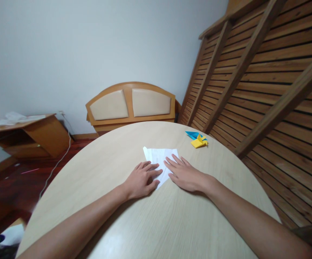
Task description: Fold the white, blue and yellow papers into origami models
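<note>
A folded sheet of white paper (160, 154) lies on the round wooden table (118, 151), its near end narrowing to a point. On the paper's left side rests my left hand (143, 179), fingers apart and stretched over the edge. My right hand (184, 174) lies flat across the right side, fingers spread. Parts of the paper are hidden beneath both hands. Neither hand grips it. Farther back to the right sit a yellow folded paper figure (199, 141) and a blue folded paper piece (193, 135) close behind it.
Slatted wooden panels (253, 79) lean along the right side of the table. Behind it stands a headboard (130, 104) with cream pads. A low wooden desk (37, 135) is at the left, with a white cable (61, 158) running down to the dark floor.
</note>
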`<state>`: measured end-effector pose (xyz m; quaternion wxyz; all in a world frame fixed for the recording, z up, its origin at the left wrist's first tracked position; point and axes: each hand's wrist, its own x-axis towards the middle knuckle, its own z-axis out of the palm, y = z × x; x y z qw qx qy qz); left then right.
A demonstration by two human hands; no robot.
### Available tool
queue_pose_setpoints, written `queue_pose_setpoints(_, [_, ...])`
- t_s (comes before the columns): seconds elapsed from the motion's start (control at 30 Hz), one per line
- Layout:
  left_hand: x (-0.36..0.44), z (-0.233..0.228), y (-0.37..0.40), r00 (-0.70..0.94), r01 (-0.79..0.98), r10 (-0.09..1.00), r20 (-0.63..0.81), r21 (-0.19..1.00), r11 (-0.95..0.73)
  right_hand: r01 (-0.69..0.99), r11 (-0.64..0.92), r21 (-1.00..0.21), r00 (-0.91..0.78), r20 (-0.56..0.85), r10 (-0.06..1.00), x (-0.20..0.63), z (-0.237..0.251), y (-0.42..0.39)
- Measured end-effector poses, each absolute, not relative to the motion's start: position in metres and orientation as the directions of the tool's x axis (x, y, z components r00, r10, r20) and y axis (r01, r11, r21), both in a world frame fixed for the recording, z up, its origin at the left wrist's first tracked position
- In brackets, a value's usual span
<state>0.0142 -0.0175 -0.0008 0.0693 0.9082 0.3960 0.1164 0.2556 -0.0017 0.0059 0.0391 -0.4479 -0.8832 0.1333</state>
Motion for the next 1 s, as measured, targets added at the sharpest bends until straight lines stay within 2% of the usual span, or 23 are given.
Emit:
queue_pose_setpoints(0.07, [0.014,-0.001,-0.017,0.657,0.707,0.738,0.157,0.214,-0.674,0.724,0.622,-0.299,-0.664,-0.059,0.745,0.257,0.012,-0.001])
queue_pose_setpoints(0.13, [0.014,-0.001,-0.018,0.656,0.708,0.739,0.155,0.213,-0.673,0.718,0.617,-0.321,-0.679,-0.132,0.722,0.260,0.017,0.001])
queue_pose_setpoints(0.27, [0.014,0.000,-0.019,0.646,0.717,0.749,0.147,0.222,-0.661,0.823,0.505,-0.259,-0.560,-0.226,0.797,0.261,0.019,-0.001])
queue_pose_setpoints(0.4, [0.014,0.000,-0.019,0.646,0.713,0.749,0.147,0.234,-0.660,0.893,0.419,-0.162,-0.441,-0.138,0.887,0.253,0.014,-0.008])
queue_pose_setpoints(0.5, [0.014,-0.001,-0.019,0.646,0.709,0.747,0.154,0.239,-0.663,0.910,0.385,-0.153,-0.402,-0.105,0.910,0.245,0.010,-0.009])
queue_pose_setpoints(0.77, [0.013,-0.003,-0.019,0.648,0.711,0.748,0.146,0.239,-0.662,0.975,0.200,-0.102,-0.218,-0.228,0.949,0.265,0.006,0.013])
queue_pose_setpoints(0.83, [0.012,-0.003,-0.019,0.646,0.714,0.750,0.143,0.236,-0.659,0.981,0.178,-0.072,-0.189,-0.191,0.963,0.271,0.005,0.016])
queue_pose_setpoints(0.9, [0.012,-0.003,-0.018,0.645,0.715,0.750,0.144,0.232,-0.660,0.982,0.183,-0.053,-0.187,-0.085,0.979,0.273,0.006,0.016])
queue_pose_setpoints(0.93, [0.011,-0.003,-0.018,0.646,0.714,0.749,0.146,0.231,-0.661,0.975,0.212,-0.060,-0.214,-0.025,0.977,0.272,0.006,0.016])
queue_pose_setpoints(1.0, [0.007,-0.002,-0.016,0.652,0.707,0.743,0.151,0.235,-0.667,0.922,0.368,-0.117,-0.363,0.068,0.929,0.270,0.009,0.014])
